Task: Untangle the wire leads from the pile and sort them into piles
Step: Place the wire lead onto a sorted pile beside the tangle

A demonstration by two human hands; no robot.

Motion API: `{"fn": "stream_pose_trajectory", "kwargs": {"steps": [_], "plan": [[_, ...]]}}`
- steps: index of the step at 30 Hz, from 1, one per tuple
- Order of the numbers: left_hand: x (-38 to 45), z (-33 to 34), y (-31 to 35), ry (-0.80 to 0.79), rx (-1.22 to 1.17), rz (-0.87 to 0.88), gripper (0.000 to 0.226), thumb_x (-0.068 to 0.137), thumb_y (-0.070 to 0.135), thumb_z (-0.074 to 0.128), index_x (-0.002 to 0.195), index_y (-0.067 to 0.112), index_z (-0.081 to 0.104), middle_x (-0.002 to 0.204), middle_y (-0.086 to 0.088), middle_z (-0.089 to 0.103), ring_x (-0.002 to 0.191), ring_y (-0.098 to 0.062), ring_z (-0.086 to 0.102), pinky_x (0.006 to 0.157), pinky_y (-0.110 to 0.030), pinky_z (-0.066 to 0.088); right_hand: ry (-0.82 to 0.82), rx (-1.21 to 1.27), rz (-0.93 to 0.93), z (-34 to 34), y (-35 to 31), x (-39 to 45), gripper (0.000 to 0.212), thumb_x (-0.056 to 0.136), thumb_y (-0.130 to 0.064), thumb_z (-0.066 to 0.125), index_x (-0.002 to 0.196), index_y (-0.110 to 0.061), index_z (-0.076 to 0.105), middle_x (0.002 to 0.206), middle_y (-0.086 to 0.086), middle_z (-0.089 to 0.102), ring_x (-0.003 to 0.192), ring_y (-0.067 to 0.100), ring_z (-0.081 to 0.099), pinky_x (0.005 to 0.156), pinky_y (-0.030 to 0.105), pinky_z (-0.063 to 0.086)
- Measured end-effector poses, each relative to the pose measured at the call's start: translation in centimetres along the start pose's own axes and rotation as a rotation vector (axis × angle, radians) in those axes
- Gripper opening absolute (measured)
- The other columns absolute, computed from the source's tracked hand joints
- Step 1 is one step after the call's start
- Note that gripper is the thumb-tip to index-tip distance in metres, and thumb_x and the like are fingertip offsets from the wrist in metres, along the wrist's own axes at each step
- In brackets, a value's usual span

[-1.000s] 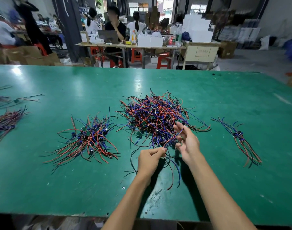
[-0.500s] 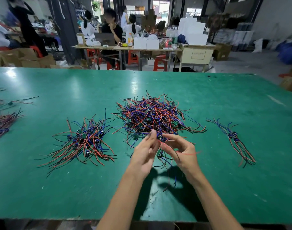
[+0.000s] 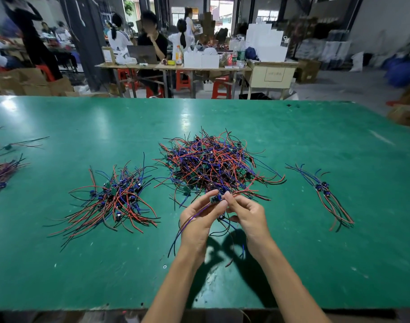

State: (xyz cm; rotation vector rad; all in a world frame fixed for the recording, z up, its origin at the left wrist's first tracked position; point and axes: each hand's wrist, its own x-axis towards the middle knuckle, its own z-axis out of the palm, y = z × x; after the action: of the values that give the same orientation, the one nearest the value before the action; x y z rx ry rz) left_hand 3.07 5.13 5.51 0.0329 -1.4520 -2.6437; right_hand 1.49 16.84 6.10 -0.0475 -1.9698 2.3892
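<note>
Both hands work at the near edge of the main tangled pile (image 3: 213, 164). Left hand (image 3: 199, 220) pinches a small lead assy (image 3: 216, 199) at its component body, fingers curled, blue wire trailing down past the wrist. Right hand (image 3: 248, 215) pinches the same unit from the opp. side, fingers curled.

Risk: some strands appear to run back into the pile; a fast pull would prob. drag neighbouring leads out w/ it or tighten knots. Hard tugging at the solder end could strain the joint. Loose ends could stray toward the sorted left pile (image 3: 113, 199).

Surface: green table mat (image 3: 292, 264), scuffed; a smaller sorted pile (image 3: 323, 192) lies well right. Room: workshop w/ benches, red stools, cartons, seated people behind.
</note>
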Motion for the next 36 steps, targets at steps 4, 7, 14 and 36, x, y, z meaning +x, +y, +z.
{"fn": "stream_pose_trajectory", "kwargs": {"steps": [4, 7, 14, 36], "plan": [[0.2, -2.6, -1.0, -0.043, 0.616, 0.258, 0.040, 0.082, 0.005, 0.082, 0.115, 0.025, 0.072, 0.103, 0.011, 0.076, 0.094, -0.006, 0.071, 0.084, -0.024, 0.057, -0.042, 0.013, 0.050, -1.2, 0.0, 0.6, 0.031, 0.084, -0.048, 0.066, 0.072, -0.022, 0.077, 0.077, -0.004, 0.072, 0.068, 0.003, 0.062, 0.062, 0.017, 0.046], [0.0, -4.2, -1.7, 0.033, 0.770, 0.295, 0.024, 0.094, 0.019, 0.071, 0.114, 0.032, 0.070, 0.102, 0.014, 0.073, 0.090, -0.006, 0.069, 0.078, -0.031, 0.060, -0.117, 0.128, 0.119, -2.6, 0.0, 1.2, 0.028, 0.084, -0.048, 0.066, 0.077, -0.024, 0.077, 0.080, -0.004, 0.072, 0.069, 0.003, 0.063, 0.063, 0.019, 0.046], [0.6, -2.9, -0.3, -0.244, 0.417, -0.222, 0.038, 0.097, 0.040, 0.056, 0.108, 0.007, 0.073, 0.096, -0.016, 0.077, 0.077, -0.026, 0.074, 0.072, -0.029, 0.061, -0.303, -0.307, -0.002, -4.4, 0.2, 2.0, 0.026, 0.084, -0.045, 0.068, 0.068, -0.025, 0.074, 0.068, -0.009, 0.067, 0.065, 0.000, 0.056, 0.064, 0.013, 0.043], [0.3, -2.6, -3.3, -0.092, 0.513, -0.028, 0.002, 0.089, 0.009, 0.075, 0.087, 0.009, 0.074, 0.067, -0.001, 0.066, 0.057, -0.010, 0.059, 0.054, -0.018, 0.048, -0.019, -0.297, -0.171, -4.1, 5.0, 1.0, 0.011, 0.083, -0.037, 0.082, 0.081, -0.027, 0.078, 0.079, -0.007, 0.075, 0.071, 0.002, 0.064, 0.067, 0.018, 0.048]]}}
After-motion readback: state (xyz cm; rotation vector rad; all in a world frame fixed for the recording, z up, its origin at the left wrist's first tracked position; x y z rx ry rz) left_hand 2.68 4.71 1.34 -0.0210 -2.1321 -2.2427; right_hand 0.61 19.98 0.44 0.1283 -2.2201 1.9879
